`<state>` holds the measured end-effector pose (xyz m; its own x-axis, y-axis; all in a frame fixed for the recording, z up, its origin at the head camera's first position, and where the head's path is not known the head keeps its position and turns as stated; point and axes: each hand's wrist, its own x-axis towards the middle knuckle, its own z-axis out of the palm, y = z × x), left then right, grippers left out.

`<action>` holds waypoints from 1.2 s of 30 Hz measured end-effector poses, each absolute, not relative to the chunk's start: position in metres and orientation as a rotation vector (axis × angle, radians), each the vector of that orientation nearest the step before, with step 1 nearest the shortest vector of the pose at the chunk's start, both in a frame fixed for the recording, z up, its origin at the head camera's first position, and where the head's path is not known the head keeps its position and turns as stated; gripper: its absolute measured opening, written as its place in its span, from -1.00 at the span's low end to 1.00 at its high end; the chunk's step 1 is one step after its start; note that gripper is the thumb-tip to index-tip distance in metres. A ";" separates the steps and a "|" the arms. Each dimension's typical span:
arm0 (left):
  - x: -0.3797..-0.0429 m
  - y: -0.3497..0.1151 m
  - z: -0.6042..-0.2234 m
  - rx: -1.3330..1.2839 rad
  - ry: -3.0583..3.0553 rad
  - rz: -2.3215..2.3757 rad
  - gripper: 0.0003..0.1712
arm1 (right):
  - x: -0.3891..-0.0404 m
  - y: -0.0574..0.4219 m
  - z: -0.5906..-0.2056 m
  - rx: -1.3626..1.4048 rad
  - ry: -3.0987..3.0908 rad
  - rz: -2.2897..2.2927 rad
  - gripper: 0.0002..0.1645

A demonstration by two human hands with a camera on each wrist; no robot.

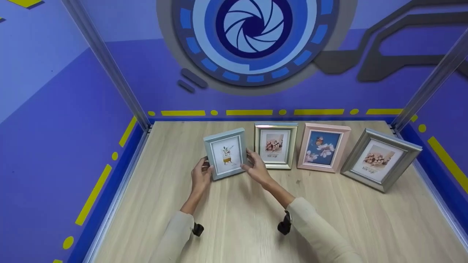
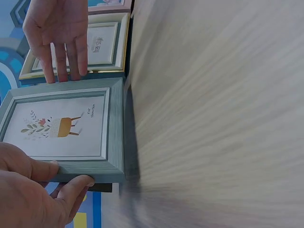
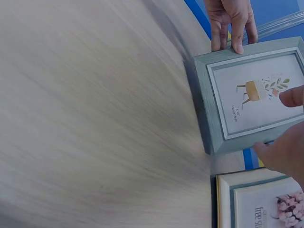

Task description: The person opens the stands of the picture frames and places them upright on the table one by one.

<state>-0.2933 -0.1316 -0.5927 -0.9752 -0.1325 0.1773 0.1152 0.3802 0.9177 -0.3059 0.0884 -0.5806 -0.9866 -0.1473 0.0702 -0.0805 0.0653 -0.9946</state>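
Observation:
A light blue picture frame [image 1: 227,137] with a potted-plant print stands on the table, turned a little askew. At its left edge my left hand [image 1: 201,176] pinches the moulding, thumb on the front side; some fingers are hidden behind it. My right hand [image 1: 259,169] is at the right edge. In the left wrist view the fingers of that right hand [image 2: 59,40] are straight, their tips at the border. The right thumb [image 3: 291,96] lies over the print in the right wrist view; whether it touches cannot be told. A gold-edged frame [image 1: 294,144] stands just to the right.
Farther right stand a pink frame [image 1: 304,148] with a flower picture and a silver-grey frame [image 1: 397,171], turned at an angle. Behind the wooden table [image 1: 248,226] rises a blue printed wall [image 1: 146,73]. Metal posts [image 1: 106,62] mark the corners.

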 end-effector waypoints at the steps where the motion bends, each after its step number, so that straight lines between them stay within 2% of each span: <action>1: -0.295 -0.132 -0.593 0.022 -2.415 -1.635 -0.58 | -0.308 0.088 -0.581 -0.242 2.260 -2.093 -0.13; 22: -0.311 -0.131 -0.596 0.033 -2.500 -1.584 -0.58 | -0.323 0.083 -0.581 -0.166 2.328 -1.932 0.02; 30: -0.317 -0.128 -0.592 0.096 -2.516 -1.651 -0.55 | -0.325 0.087 -0.579 -0.140 2.272 -1.964 -0.05; 36: -0.305 -0.117 -0.584 0.178 -2.471 -1.442 -0.46 | -0.320 0.096 -0.579 -0.167 2.312 -1.911 -0.20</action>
